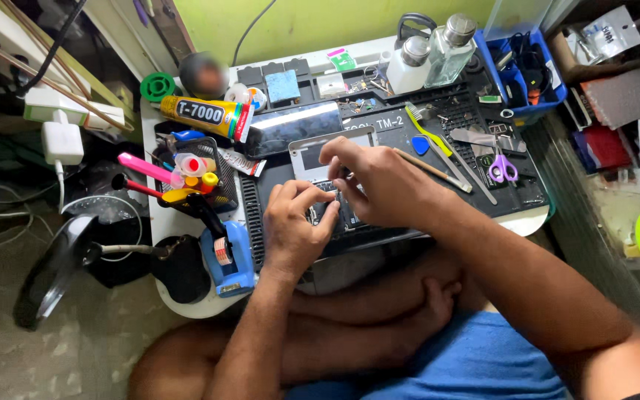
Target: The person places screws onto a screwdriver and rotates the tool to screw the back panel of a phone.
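Bare hands (335,200) pinch opened phone (327,159) (flat, metallic) on ridged black mat (438,126).

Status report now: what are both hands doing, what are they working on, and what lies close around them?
Left hand and right hand both on opened phone, fingers pinched at its lower part. Nothing between hands. Long tools lie right, mesh basket left.

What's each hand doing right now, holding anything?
Left hand: fingers curled on the opened phone, steadying it.
Right hand: fingertips pinched down on the phone; any tool held cannot be told.
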